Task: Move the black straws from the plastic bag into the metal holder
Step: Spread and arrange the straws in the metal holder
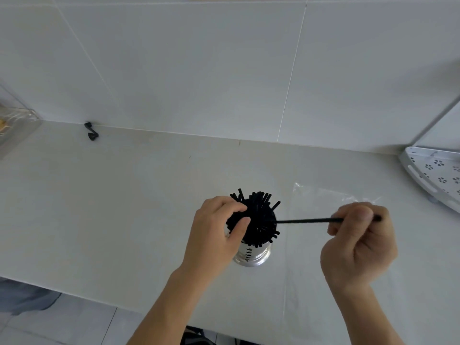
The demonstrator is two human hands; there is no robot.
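Observation:
A shiny metal holder [251, 255] stands on the white counter, packed with several black straws [260, 215] that fan out of its top. My left hand [214, 235] wraps the holder's left side, thumb and fingers pressing against the straw bundle. My right hand [358, 242] pinches a single black straw [303, 221] that lies nearly level, its left tip touching the bundle. A clear plastic bag [321, 195] lies flat on the counter under and behind my right hand; it looks empty.
A perforated white corner shelf [433, 175] sits at the right edge. A small black object [91, 131] lies by the tiled wall at the back left. A clear box [15, 123] stands far left. The counter's front edge runs along the lower left.

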